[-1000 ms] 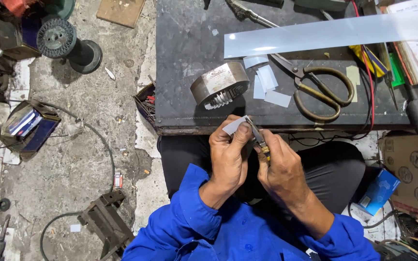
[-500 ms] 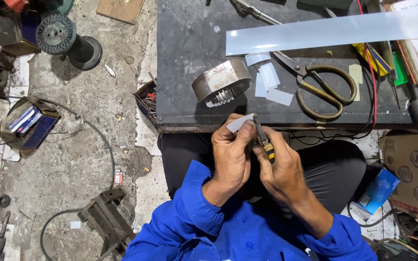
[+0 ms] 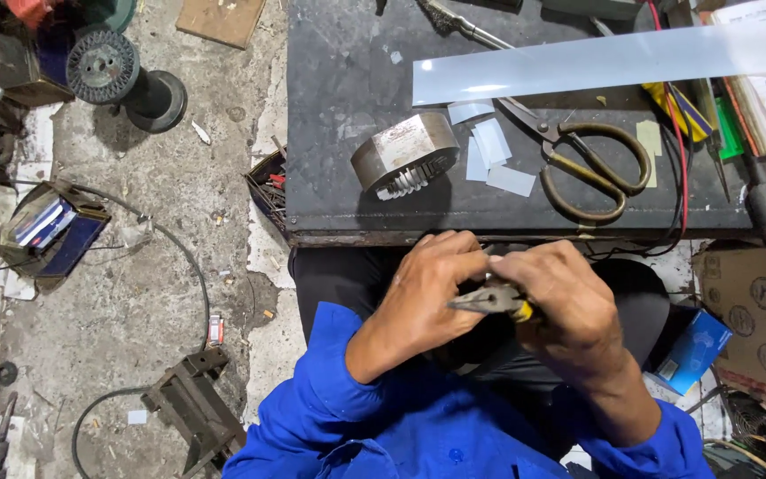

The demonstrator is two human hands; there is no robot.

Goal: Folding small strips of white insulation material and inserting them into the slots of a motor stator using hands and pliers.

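Both hands meeting just below the bench edge (image 3: 489, 238): right hand (image 3: 560, 302) closed around yellow-handled pliers (image 3: 489, 300), long axis level, nose pointing left into the left hand (image 3: 423, 297), fingers curled shut on something too small to tell

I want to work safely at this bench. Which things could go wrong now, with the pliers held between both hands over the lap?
1. The pliers point toward the left hand; a slip might pinch or jab its fingers.
2. The work is over the lap, off the table, so a small piece could drop to the cluttered floor.
3. The scissors lie near the table's front edge; an elbow might knock them.
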